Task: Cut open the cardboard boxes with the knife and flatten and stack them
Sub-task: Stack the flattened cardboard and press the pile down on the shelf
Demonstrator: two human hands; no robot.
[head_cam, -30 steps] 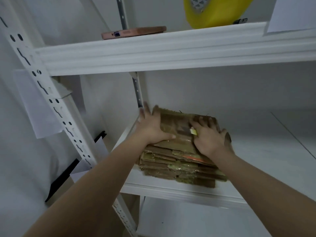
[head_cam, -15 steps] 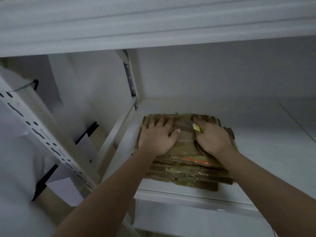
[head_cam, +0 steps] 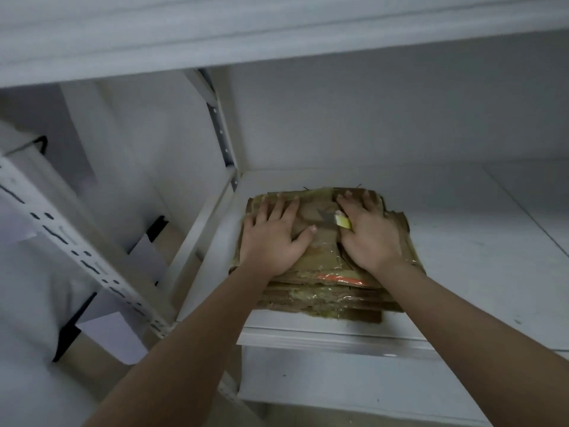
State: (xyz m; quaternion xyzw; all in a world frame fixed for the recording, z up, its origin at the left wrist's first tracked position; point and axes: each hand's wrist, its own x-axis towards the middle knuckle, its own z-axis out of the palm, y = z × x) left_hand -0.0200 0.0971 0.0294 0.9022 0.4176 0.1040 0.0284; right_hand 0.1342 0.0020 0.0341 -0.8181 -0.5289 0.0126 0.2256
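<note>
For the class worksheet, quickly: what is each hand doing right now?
Left hand: open, flat on the cardboard stack.
Right hand: pressing the stack, knife tucked under it; grip unclear.

Left hand [head_cam: 272, 238]: lay palm down, fingers straight and slightly spread, pointing away from the body; thumb angled out toward the right hand, its tip just short of it. Flat contact with the surface beneath; nothing gripped.

Right hand [head_cam: 369, 238]: lay palm down just beside the left, fingers extended forward and a little splayed. The yellow-handled utility knife with a short grey blade [head_cam: 338, 220] was trapped at its thumb side, blade pointing toward the left hand; the exact hold was hidden under the hand.

Forearms: both bare, reaching forward, converging from wide apart at the elbows. Wrists roughly level, lightly bent back.
</note>
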